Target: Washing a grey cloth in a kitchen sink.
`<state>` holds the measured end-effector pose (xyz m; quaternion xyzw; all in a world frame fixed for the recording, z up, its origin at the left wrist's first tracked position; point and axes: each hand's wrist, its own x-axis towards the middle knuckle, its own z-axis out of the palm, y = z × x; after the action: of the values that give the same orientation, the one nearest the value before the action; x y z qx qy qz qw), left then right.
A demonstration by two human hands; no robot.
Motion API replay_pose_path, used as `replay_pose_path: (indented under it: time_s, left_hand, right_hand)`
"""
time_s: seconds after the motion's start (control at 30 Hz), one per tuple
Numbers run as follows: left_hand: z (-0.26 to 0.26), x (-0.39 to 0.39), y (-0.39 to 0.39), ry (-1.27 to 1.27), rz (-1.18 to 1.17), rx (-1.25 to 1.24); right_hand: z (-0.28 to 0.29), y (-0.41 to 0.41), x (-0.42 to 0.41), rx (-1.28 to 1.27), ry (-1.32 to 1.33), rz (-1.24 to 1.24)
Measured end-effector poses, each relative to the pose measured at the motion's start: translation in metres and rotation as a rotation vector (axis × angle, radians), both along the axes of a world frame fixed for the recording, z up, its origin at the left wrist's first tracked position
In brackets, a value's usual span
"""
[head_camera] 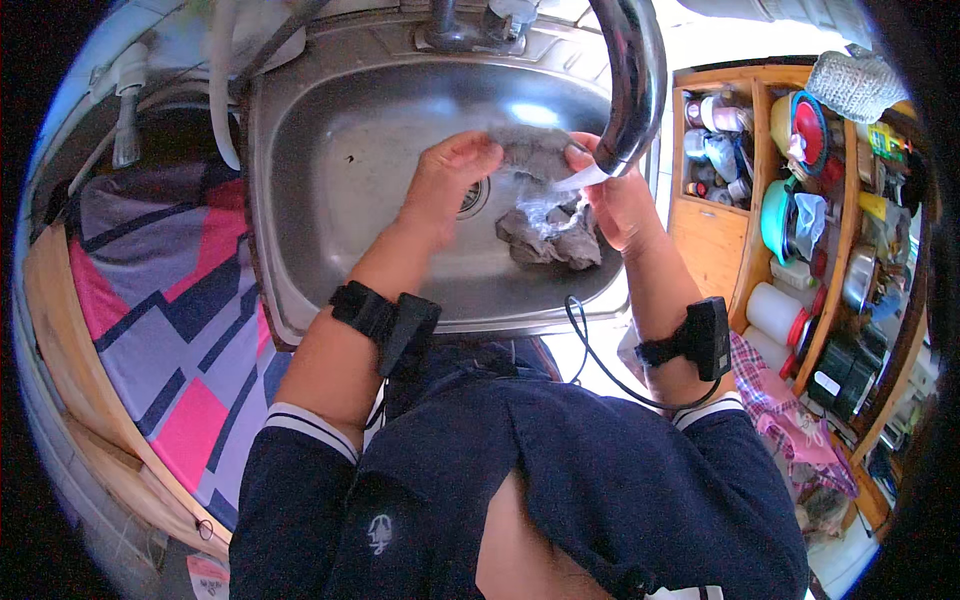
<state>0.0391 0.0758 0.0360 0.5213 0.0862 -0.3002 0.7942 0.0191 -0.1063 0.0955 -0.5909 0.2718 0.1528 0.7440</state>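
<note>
A wet grey cloth [529, 146] is stretched between my two hands over the stainless steel sink [352, 195]. My left hand [454, 169] grips its left edge, thumb on top, above the drain [474, 196]. On the other side my right hand [611, 187] pinches the right edge, partly hidden behind the chrome faucet spout [630, 97]. Water [574, 180] runs from the spout beside the cloth. Below my hands another grey bunch of fabric [555, 240] rests in the basin; whether it joins the held part I cannot tell.
The faucet base [472, 37] stands at the sink's back edge. To the left is a surface under a patterned pink, grey and navy cloth [180, 322]. Wooden shelves [761, 150] with bowls and jars stand at right. A black cable [600, 367] loops from my right forearm device [705, 337].
</note>
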Motion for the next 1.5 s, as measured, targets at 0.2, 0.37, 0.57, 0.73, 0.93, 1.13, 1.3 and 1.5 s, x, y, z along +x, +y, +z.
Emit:
replay_pose_path:
  time_s: [0.2,0.37,0.57,0.73,0.93,1.13,1.3,1.5]
  left_hand:
    - [0.011,0.010,-0.005,0.002,0.003,0.016]
    - [-0.001,0.012,-0.009,-0.077,-0.129,-0.040]
    - [-0.033,-0.002,0.011,-0.235,-0.505,0.209]
    - [-0.040,-0.030,-0.015,0.543,0.062,-0.485]
    - [-0.069,-0.047,-0.046,0.546,0.336,-0.853]
    - [-0.016,-0.041,-0.082,0.517,0.429,-0.035]
    - [-0.048,-0.023,-0.055,0.683,0.482,-0.015]
    - [-0.043,-0.041,-0.080,0.540,0.424,-0.007]
  right_hand:
    - [-0.001,0.000,0.000,0.123,-0.003,0.019]
    - [-0.023,0.011,0.001,-0.239,0.012,0.311]
    - [-0.010,0.011,0.014,0.387,0.066,-0.116]
    - [-0.026,0.012,-0.003,0.073,-0.110,-0.161]
    - [-0.057,0.064,-0.034,-0.796,-0.401,0.295]
    - [-0.076,0.027,0.003,-0.833,-0.133,0.113]
    - [-0.065,0.069,-0.022,-0.860,-0.271,0.263]
    - [-0.101,0.029,0.018,-0.850,0.059,0.272]
